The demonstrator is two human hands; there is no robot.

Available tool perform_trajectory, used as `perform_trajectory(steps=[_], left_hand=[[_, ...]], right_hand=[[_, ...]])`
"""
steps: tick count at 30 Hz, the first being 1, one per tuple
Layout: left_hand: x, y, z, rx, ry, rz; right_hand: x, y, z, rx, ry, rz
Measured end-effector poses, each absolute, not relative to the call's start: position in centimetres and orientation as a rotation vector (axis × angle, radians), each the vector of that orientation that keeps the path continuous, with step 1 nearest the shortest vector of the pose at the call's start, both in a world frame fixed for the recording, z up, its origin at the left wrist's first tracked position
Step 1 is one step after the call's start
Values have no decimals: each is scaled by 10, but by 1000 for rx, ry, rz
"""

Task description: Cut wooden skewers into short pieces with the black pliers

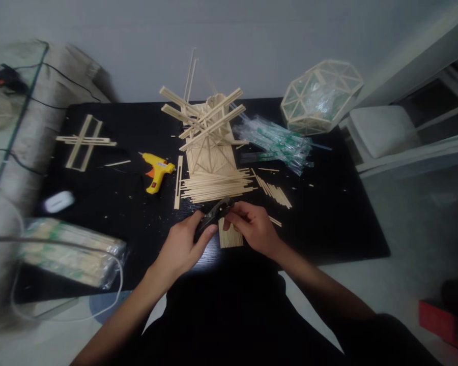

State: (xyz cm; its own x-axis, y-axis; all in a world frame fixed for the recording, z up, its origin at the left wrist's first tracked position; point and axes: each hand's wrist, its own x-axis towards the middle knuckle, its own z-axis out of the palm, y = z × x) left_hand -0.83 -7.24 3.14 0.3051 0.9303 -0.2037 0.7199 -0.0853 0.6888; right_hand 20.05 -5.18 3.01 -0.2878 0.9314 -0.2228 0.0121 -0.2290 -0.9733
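My left hand point(183, 244) is closed around a black hand tool point(209, 217), which may be a cutter or pliers; its head is too dark and small for me to be sure. The tool's long axis goes slantwise, from my left palm away and to the right, so its head end comes to the bent fingers of my right hand point(254, 229). These fingers are at this end, but I cannot tell if they pinch the tool itself or some small piece there.

Just beyond the tool lies the pile of thin wooden sticks point(217, 185), their length running across, from left to right. The short sticks point(274, 190) lie to the right of this pile, nearer to my right hand. The yellow glue gun point(158, 172) is on the other side, nearer to my left. Close under my right fingers is a narrow slatted panel point(232, 240), lengthwise toward me.
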Motion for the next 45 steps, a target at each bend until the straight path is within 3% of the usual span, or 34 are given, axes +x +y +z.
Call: perform_trajectory(steps=[25, 37, 45], left_hand=[[-7, -78, 34, 1859, 1554, 254], [-13, -76, 39, 1907, 1469, 339], [-15, -75, 38, 1903, 1408, 375]], right_hand=[[199, -56, 25, -1219, -1494, 1357], [205, -51, 31, -1104, -1471, 1546], [206, -51, 33, -1103, -1553, 1496]])
